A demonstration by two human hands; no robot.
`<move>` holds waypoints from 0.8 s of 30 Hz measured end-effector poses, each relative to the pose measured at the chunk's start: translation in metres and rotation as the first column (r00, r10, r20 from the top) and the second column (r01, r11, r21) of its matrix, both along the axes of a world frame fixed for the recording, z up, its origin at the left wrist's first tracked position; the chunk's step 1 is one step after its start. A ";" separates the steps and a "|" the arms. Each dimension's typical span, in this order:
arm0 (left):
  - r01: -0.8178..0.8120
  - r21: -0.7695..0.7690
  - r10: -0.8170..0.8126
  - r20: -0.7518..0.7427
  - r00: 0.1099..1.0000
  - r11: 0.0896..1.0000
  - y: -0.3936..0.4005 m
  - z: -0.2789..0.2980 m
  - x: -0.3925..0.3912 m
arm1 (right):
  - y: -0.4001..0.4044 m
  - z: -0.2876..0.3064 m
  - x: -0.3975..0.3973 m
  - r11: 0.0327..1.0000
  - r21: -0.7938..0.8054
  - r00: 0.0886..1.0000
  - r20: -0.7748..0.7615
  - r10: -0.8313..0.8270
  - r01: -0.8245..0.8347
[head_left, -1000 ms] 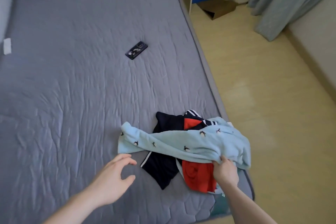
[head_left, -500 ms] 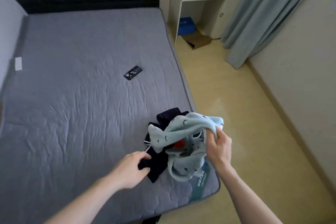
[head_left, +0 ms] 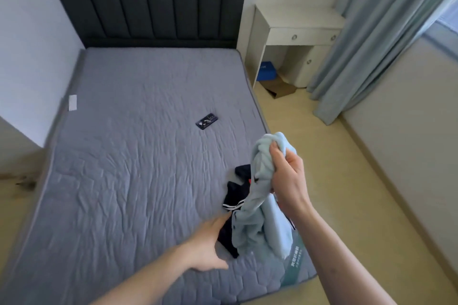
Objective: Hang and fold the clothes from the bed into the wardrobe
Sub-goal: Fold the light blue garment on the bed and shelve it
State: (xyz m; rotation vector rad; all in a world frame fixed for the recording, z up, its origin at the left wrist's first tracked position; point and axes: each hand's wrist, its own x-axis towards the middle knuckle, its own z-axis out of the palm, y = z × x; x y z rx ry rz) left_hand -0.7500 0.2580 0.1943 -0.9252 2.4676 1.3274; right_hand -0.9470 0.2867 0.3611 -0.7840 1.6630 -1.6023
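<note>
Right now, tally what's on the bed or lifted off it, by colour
Light blue: 1, garment gripped by the right hand
Navy: 1, garment touched by the left hand
Red: 1, a sliver barely showing
Black: 1, phone
Total: 4

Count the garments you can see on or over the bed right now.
2 clearly: a light blue garment lifted by the right hand, and a dark navy garment on the bed beside the left hand. More may be hidden beneath.

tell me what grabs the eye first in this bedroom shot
The right hand lifts a bunched light blue garment above the near right corner of the grey mattress. Beneath it lies a dark navy garment, which the left hand reaches into. A black phone lies alone mid-mattress.
</note>
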 end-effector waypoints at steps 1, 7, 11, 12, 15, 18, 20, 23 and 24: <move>-0.028 -0.001 0.028 -0.017 0.999 1.000 -0.001 0.003 0.012 | -0.007 0.005 0.018 1.000 -0.020 1.000 0.013 0.018 -0.018; -0.311 0.031 0.312 -0.031 0.950 0.950 -0.024 0.025 0.089 | -0.050 0.030 0.108 0.990 -0.114 0.989 -0.131 0.071 -0.086; -0.480 0.106 0.491 -0.157 0.857 0.871 -0.049 0.051 0.167 | -0.070 0.015 0.128 0.999 -0.021 0.992 -0.121 0.032 -0.035; -0.516 0.129 0.532 -0.206 0.821 0.847 -0.055 0.064 0.183 | -0.072 0.007 0.132 0.999 0.023 0.994 -0.100 0.036 -0.034; -0.650 0.155 0.659 -0.335 0.673 0.744 -0.074 0.109 0.221 | -0.067 -0.026 0.151 0.972 0.214 0.973 -0.184 0.140 -0.099; -0.668 0.115 0.652 -0.390 0.650 0.735 -0.092 0.148 0.243 | -0.042 -0.065 0.195 0.888 0.370 0.896 -0.237 0.376 -0.275; -0.641 0.064 0.613 -0.377 0.694 0.765 -0.099 0.167 0.250 | -0.021 -0.088 0.231 0.743 0.480 0.759 -0.213 0.615 -0.467; -0.568 -0.045 0.530 -0.308 0.790 0.822 -0.100 0.185 0.256 | -0.001 -0.114 0.281 0.539 0.591 0.552 -0.182 0.813 -0.600; -0.544 -0.059 0.506 -0.293 0.811 0.837 -0.100 0.189 0.259 | 0.001 -0.122 0.295 0.519 0.599 0.525 -0.185 0.831 -0.610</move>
